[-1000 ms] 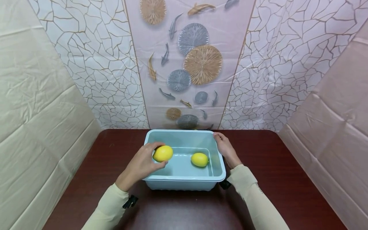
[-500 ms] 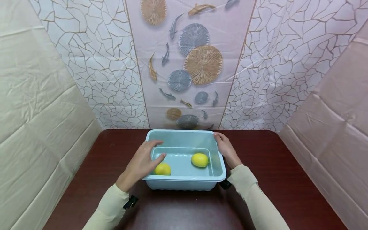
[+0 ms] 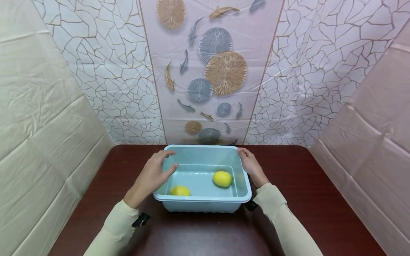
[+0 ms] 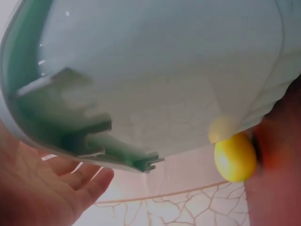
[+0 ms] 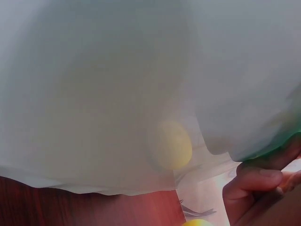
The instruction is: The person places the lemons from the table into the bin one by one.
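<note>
A light blue plastic tub (image 3: 205, 204) stands on the table with two yellow lemons in it. One lemon (image 3: 180, 191) lies in the front left corner, partly behind the front wall; the other lemon (image 3: 222, 179) is on the right side of the floor. Over the tub's left rim my left hand (image 3: 152, 174) hovers with thumb and fingers spread, holding nothing. My right hand (image 3: 252, 165) grips the right rim near the back corner, its thumb on the edge. The left wrist view shows another lemon (image 4: 235, 157) outside the tub, beyond its wall.
A dark red-brown table (image 3: 298, 199) carries the tub near its back edge. Behind rises a patterned cloth backdrop (image 3: 221, 106), and beige cloth walls (image 3: 48, 142) close off both sides.
The left hand has let go of a lemon, which dropped into the tub's front left corner. That hand then drew back a little to the left. The right hand has stayed on the rim.
</note>
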### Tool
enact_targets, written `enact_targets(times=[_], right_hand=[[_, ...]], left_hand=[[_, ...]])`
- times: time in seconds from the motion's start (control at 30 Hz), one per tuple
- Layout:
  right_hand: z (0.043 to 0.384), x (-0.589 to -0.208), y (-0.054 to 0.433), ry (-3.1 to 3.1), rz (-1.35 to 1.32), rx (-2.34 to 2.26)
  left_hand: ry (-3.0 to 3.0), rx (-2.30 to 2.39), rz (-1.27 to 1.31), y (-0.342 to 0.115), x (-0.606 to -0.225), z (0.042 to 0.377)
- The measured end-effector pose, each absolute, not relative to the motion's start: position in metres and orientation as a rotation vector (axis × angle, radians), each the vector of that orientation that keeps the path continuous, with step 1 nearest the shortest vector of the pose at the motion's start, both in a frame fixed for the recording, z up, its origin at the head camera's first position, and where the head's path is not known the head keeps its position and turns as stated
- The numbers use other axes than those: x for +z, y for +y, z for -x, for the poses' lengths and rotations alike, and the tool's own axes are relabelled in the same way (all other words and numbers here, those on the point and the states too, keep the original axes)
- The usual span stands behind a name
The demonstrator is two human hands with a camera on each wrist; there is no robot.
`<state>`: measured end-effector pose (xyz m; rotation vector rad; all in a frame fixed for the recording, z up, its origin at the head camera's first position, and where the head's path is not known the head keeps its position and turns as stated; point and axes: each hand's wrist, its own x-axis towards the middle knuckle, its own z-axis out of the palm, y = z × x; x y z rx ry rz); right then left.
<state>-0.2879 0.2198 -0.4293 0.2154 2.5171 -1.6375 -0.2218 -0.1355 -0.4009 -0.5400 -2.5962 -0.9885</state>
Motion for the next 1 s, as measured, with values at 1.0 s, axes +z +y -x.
enact_targets(times=[1.0], right_hand=[[0.287, -0.43, 0.219, 2.528, -0.238, -1.626]], left_hand=[[-2.656, -1.727, 0.069, -0.139, -0.425, 0.229]])
